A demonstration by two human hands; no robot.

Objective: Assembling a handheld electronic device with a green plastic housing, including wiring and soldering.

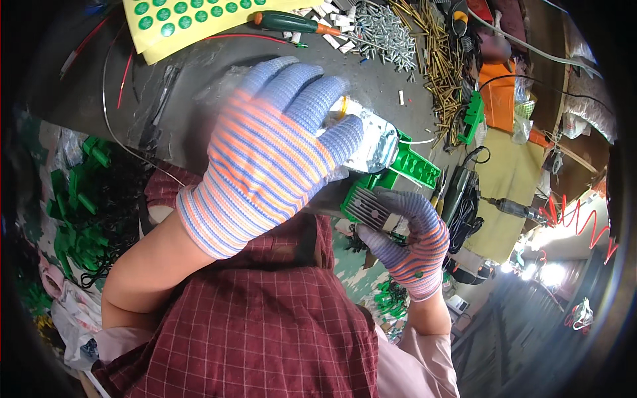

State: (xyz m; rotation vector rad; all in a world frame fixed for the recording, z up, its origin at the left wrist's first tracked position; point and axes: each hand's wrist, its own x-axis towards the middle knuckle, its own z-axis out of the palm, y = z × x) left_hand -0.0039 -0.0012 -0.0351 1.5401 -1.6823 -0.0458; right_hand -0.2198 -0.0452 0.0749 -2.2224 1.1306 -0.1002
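Observation:
My left hand, in a blue and orange striped knit glove, lies over a shiny silver-white part at the bench edge. Its fingers curl round the part and hide much of it. A green plastic housing with holes along it adjoins the part's right side. Lower right, my right hand, gloved the same way, pinches a grey ribbed metal piece between thumb and fingers. This ribbed piece sits against the green housing; whether it is fastened there I cannot tell.
On the dark bench lie a green-handled screwdriver, a yellow sheet of round green stickers, silver screws and long brass-coloured screws. A power screwdriver with a red coiled cord lies right. Green parts are heaped lower left.

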